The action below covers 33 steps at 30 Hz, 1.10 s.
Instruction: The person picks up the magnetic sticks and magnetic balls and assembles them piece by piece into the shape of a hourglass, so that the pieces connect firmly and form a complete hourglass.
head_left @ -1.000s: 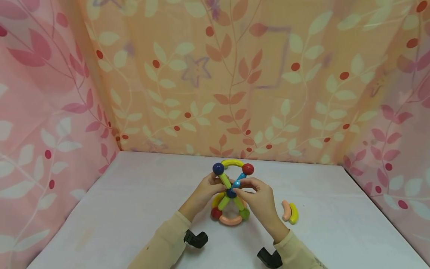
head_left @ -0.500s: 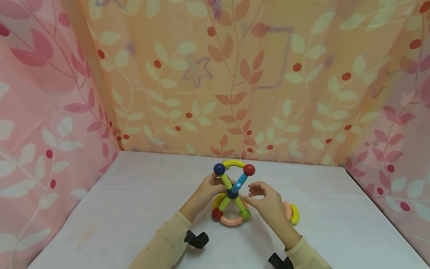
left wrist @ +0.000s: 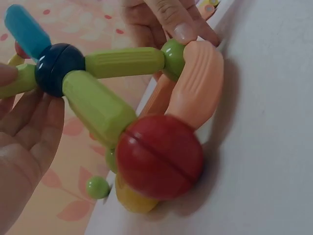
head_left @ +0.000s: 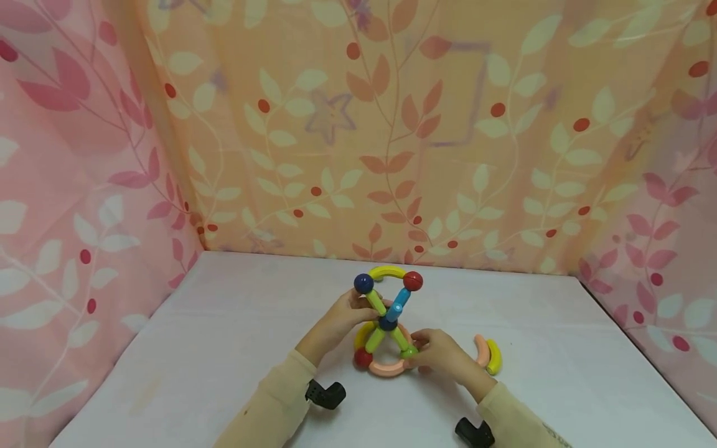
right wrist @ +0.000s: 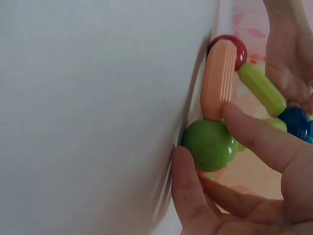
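A ball-and-stick building toy stands on the table, with a dark blue ball (left wrist: 59, 68) at its middle and light green rods (left wrist: 100, 105) running down to a ring. My left hand (head_left: 343, 320) grips the upper light green rod (head_left: 376, 303) beside that ball. Low on the right, the fingers of my right hand (head_left: 445, 354) pinch the green ball (right wrist: 210, 145), the thumb reaching the end of the curved peach rod (right wrist: 218, 81). A red ball (left wrist: 160, 156) forms the ring's left corner. On top, a curved yellow rod (head_left: 388, 272) joins a blue ball (head_left: 363, 284) and a red ball (head_left: 412, 281).
Two loose curved pieces, one peach (head_left: 482, 351) and one yellow (head_left: 494, 356), lie right of the right hand. A small green ball (left wrist: 98, 187) sits behind the toy. Patterned cloth (head_left: 330, 124) walls the white table (head_left: 224, 342) at the back and sides.
My right hand has let go of the short blue rod near the middle and moved down to the lower right green ball. My left hand keeps its hold on the toy.
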### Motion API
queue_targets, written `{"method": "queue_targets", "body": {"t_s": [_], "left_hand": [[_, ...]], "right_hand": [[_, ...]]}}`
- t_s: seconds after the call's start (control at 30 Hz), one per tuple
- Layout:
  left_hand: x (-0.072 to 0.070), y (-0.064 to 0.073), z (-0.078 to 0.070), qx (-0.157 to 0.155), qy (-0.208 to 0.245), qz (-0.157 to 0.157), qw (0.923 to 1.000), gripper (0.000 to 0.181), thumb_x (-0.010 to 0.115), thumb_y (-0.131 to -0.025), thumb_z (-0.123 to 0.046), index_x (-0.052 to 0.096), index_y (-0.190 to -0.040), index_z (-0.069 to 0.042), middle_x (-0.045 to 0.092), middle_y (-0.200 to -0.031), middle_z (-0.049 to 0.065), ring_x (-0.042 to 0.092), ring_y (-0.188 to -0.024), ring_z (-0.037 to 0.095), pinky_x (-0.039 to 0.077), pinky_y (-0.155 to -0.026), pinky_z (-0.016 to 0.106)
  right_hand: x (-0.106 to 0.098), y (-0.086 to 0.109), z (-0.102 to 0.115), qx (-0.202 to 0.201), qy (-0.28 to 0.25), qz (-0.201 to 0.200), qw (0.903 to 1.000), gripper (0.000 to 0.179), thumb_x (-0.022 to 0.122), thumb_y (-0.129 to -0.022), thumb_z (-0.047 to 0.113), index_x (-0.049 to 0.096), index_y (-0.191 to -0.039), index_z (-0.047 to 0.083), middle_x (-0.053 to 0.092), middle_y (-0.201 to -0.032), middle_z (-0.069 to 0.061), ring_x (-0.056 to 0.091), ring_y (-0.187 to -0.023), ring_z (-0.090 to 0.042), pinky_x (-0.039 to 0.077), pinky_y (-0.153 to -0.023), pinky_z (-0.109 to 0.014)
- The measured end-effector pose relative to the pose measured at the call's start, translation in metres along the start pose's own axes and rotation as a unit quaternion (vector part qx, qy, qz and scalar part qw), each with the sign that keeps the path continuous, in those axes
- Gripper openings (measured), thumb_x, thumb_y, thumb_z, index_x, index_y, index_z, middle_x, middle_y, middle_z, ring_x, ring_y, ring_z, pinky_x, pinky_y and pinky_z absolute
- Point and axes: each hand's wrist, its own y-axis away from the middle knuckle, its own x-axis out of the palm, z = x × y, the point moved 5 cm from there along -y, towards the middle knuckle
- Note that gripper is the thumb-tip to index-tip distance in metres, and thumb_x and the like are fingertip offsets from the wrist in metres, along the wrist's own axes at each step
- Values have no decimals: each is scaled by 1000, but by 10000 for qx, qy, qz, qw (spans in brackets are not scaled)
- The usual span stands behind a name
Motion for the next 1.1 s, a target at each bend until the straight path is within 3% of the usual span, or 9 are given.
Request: {"method": "queue_targets", "body": {"t_s": [0.2,0.5,0.7,0.83,0.97,1.1], "left_hand": [[-7,2,-1,-12,-267,219,9994,31,63,-95,-6,60,-126,-6,66,-125,10,60,-120,22,32,-118,55],[-16,-1,1,-222,-254,168,9993,45,68,-93,-10,56,-137,-10,64,-134,10,56,-131,26,34,-118,53],[-17,-2,1,-226,-366,224,9988,49,69,-93,-10,56,-140,-14,63,-136,10,55,-132,27,34,-118,54],[-16,-2,1,-194,-363,228,9989,50,68,-93,-9,54,-141,-11,63,-135,11,55,-131,27,34,-118,54],[-15,-2,2,-233,-337,200,9990,50,69,-92,-9,55,-140,-10,64,-134,11,56,-130,26,34,-118,54],[-12,-1,3,-224,-239,257,9991,48,69,-92,-10,56,-139,-11,65,-133,10,58,-128,24,34,-119,52]], "right_hand": [[-5,-14,1,-206,75,408,9989,60,85,-75,13,62,-128,-2,66,-107,-8,61,-84,-16,60,-74,-31],[-13,-33,7,-415,310,791,9955,56,84,-77,14,64,-129,5,67,-110,-6,61,-90,-16,60,-80,-32],[-30,-49,3,-190,349,1087,9933,51,81,-80,19,66,-127,8,69,-117,-5,64,-98,-16,58,-88,-35],[-54,-76,4,49,-301,486,9984,49,74,-88,18,60,-133,3,68,-122,-14,67,-103,-23,57,-96,-38],[-67,-104,11,-301,-581,-275,9975,58,72,-91,23,52,-140,0,57,-139,-21,61,-119,-31,53,-102,-42],[-65,-126,20,-759,-651,-506,9937,57,70,-92,24,52,-141,0,48,-146,-24,52,-128,-39,49,-106,-48]]}}
